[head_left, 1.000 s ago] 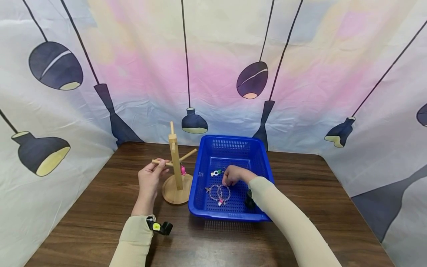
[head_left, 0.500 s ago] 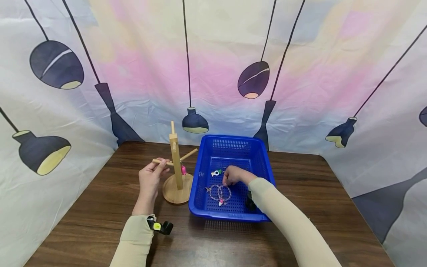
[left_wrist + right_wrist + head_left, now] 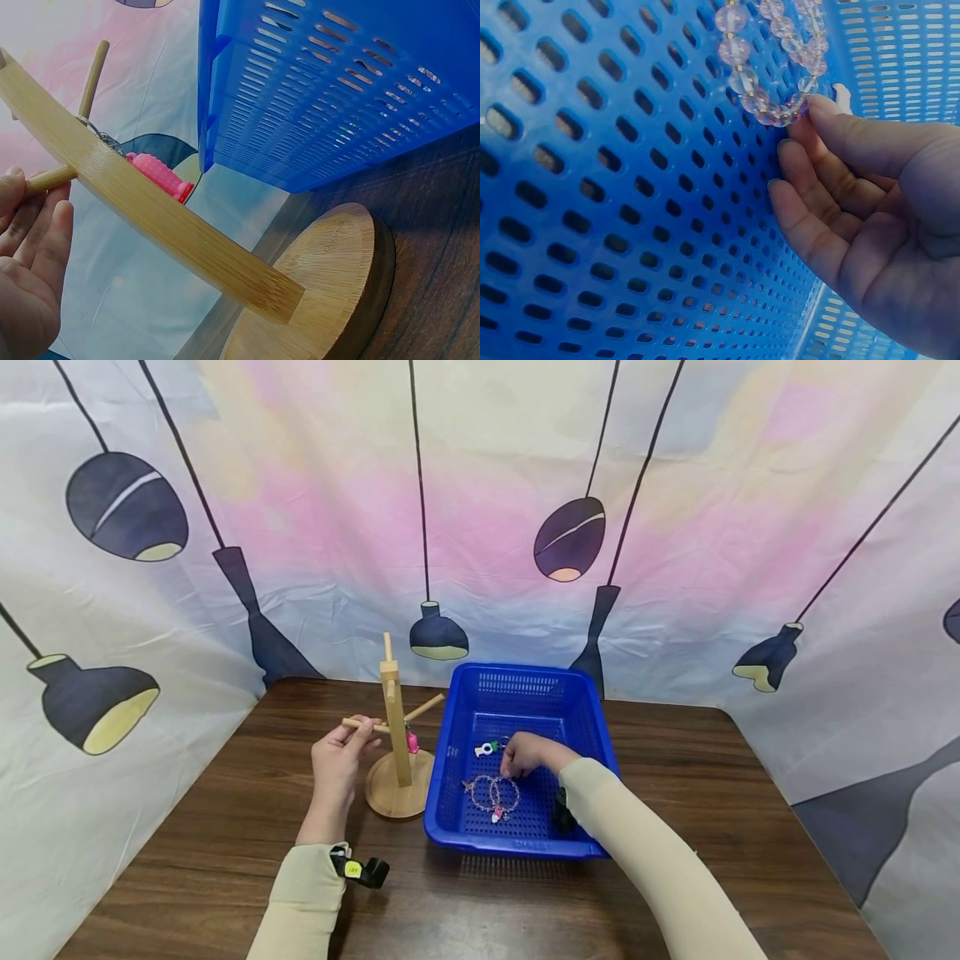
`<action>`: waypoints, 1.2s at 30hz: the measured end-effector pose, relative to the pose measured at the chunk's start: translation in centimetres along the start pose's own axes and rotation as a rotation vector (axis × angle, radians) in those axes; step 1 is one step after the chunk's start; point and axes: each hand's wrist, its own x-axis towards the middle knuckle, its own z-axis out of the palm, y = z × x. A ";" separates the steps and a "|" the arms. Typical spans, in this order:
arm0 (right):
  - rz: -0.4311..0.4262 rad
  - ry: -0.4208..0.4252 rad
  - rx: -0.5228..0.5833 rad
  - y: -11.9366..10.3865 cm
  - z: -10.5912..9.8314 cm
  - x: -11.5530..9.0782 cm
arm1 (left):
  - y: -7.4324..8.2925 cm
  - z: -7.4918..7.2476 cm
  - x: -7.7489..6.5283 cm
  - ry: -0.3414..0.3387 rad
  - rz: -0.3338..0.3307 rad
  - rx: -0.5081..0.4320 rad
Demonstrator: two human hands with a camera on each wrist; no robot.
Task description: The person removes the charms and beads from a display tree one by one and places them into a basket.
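Observation:
My left hand (image 3: 335, 768) grips a side peg (image 3: 51, 180) of a wooden stand (image 3: 400, 752) with a round base. On another peg hangs a pink keychain charm (image 3: 159, 175), behind the post in the left wrist view. My right hand (image 3: 529, 753) is down inside a blue plastic basket (image 3: 517, 842). Its thumb and forefinger pinch the edge of a clear pink beaded bracelet (image 3: 733, 51), the other fingers loosely bent below. A second beaded bracelet (image 3: 473, 795) overlaps it on the basket floor. Beyond them lies a white and green keychain (image 3: 486, 748), partly behind the hand.
The basket stands close to the right of the stand on a dark wooden table (image 3: 675, 760). Its raised walls surround the right hand. A fabric backdrop (image 3: 495, 527) printed with lamps hangs behind the table. A black wrist strap (image 3: 360, 868) sits on the left sleeve.

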 end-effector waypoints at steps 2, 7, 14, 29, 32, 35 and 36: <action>0.004 -0.012 0.016 0.0 -0.1 -0.1 | 0.0 0.0 0.0 0.001 0.000 0.004; 0.003 -0.029 0.013 0.0 -0.6 -0.3 | 0.1 0.0 -0.1 0.004 -0.004 0.027; -0.043 0.001 0.000 -0.4 -1.9 -0.9 | 0.1 0.0 -0.1 0.003 -0.004 0.028; -0.093 0.104 0.129 -2.1 -3.5 -2.2 | 0.0 -0.2 0.1 0.001 -0.009 0.034; -0.125 0.125 0.184 -2.6 -3.7 -2.6 | 0.0 -0.2 0.1 0.000 -0.012 0.038; -0.166 0.150 0.224 -3.2 -3.9 -3.0 | 0.0 -0.2 0.0 -0.001 -0.013 0.039; -0.179 0.159 0.232 -3.4 -3.9 -3.2 | 0.0 -0.2 0.0 -0.001 -0.012 0.039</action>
